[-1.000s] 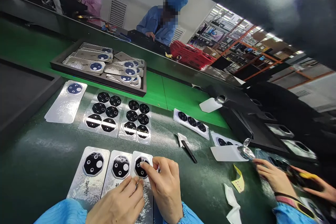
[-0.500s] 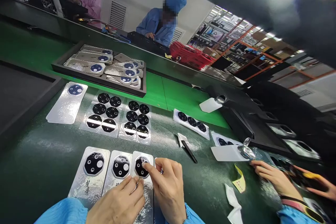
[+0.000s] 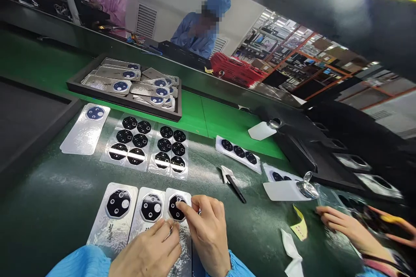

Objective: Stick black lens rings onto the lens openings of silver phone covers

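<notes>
Silver panels with black octagonal discs lie in a row at the front: a left panel [image 3: 112,225], a middle panel [image 3: 144,218] and a third panel [image 3: 185,242]. My right hand [image 3: 209,233] has a fingertip on the black disc [image 3: 174,213] of the third panel; its fingers are bent together, and what they hold, if anything, is hidden. My left hand [image 3: 147,249] lies over the lower parts of the middle and third panels, fingers drawn together near a small shiny item too small to name. Behind them are two sheets of black discs [image 3: 127,138] [image 3: 168,149].
A dark tray [image 3: 146,112] of silver panels stands at the back left, with a panel stack [image 3: 85,132] before it. Right of centre lie a black pen-like tool [image 3: 236,189], a disc strip [image 3: 238,151], white bottles [image 3: 282,191] and a yellow strip [image 3: 299,225]. Another person's hands [image 3: 351,225] are at right.
The view has shifted slightly. My hands keep nearly the same places on the panels. The neighbouring person's hands have moved a little to the right and down.
</notes>
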{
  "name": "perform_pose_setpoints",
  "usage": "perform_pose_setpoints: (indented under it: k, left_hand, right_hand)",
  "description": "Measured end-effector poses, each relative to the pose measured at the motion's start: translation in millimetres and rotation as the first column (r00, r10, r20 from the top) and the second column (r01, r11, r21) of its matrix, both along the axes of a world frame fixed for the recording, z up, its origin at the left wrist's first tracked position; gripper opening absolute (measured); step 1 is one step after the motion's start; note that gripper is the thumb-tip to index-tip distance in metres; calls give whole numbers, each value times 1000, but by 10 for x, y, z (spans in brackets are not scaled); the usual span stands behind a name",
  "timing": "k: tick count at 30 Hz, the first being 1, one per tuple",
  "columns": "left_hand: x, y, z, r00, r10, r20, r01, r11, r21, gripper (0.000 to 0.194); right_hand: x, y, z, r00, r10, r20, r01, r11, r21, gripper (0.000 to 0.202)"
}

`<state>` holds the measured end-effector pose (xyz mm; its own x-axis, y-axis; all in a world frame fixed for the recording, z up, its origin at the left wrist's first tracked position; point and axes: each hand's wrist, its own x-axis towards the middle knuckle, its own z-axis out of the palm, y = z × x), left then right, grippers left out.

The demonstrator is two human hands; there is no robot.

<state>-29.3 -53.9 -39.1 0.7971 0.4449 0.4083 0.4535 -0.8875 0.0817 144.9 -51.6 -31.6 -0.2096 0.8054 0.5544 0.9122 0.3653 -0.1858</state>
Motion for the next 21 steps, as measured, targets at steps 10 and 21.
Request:
perform_pose_setpoints:
  k: [10,21]
  left_hand:
    - [-4,-12,-38,1000,-14,7,14,999,-44,12]
    - [-15,-9,108,992,14,122,-2,995,-96,25]
  right_hand:
    - [-22,1,31,999,26,41,-25,1000,-8,28]
    - [131,-443,279,686,-172,-707,-224,875,-430,23]
